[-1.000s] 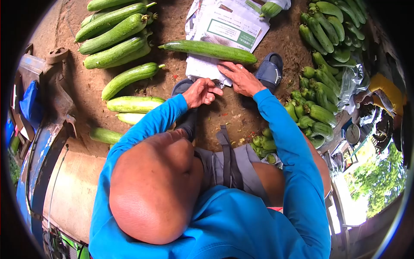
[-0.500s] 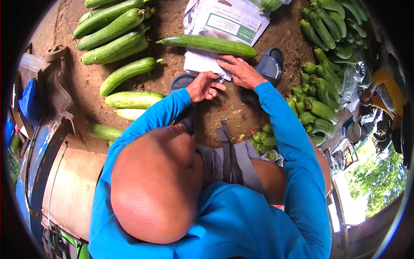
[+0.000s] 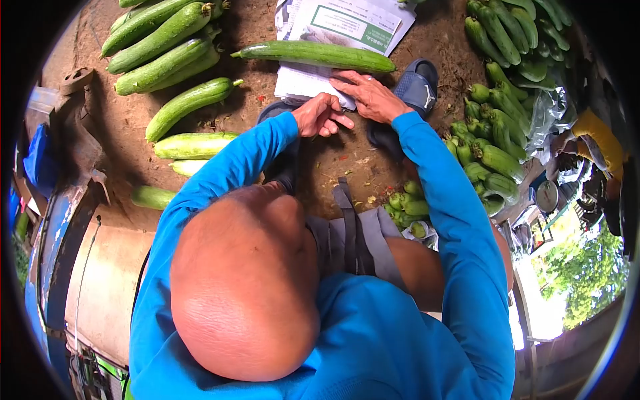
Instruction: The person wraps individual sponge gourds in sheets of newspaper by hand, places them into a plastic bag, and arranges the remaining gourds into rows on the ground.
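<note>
A long green gourd lies crosswise on a stack of printed paper sheets. My right hand rests on the near edge of the stack, just below the gourd, with its fingers stretched out and pointing left. Beside it, at the near left corner of the paper, my left hand is held with its fingers loosely bent and apart. Nothing shows in its grasp. The paper under the right hand is partly hidden.
Several large gourds lie piled on the dirt floor at left. Many smaller green gourds are heaped at right beside clear plastic. A sandal is right of the paper. A blue metal frame stands at far left.
My left hand has moved slightly up and right, its fingers loosening. The right hand stays on the paper's near edge. The whole view has shifted a little.
</note>
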